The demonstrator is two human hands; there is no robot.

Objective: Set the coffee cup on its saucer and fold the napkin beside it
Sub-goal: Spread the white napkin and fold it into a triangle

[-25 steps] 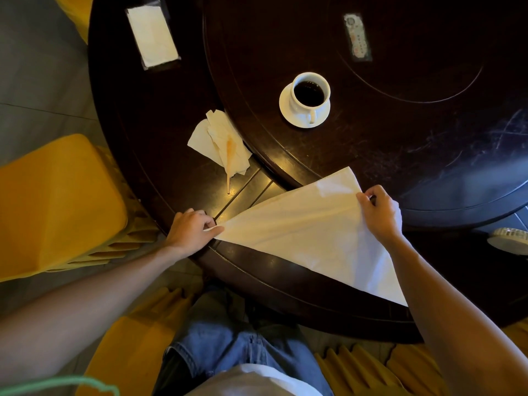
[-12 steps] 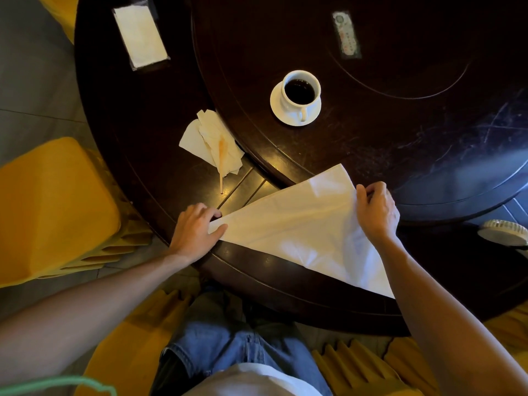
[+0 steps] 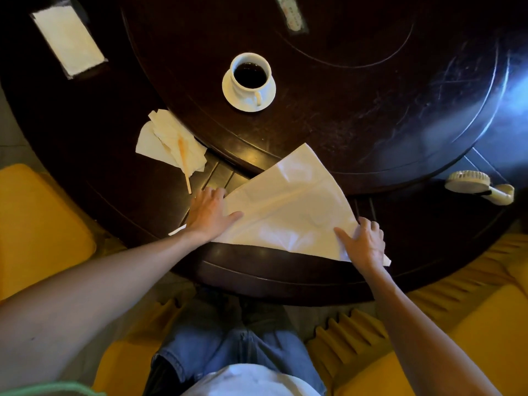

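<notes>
Cup [image 3: 251, 74]: on saucer [image 3: 248, 102], far side of counter [image 3: 357, 115]; napkin [image 3: 288, 207]: triangle at near edge; left hand [image 3: 210, 212] and right hand [image 3: 361, 242]: apart, fingers flat on opposite corners, seemingly pinning the fold.

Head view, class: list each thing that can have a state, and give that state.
coffee cup: upright on its saucer, filled.
napkin: folded to a triangle, flat.
left hand: pressing the napkin.
right hand: pressing the napkin.
crumpled tissues: used, stick on top.
</notes>
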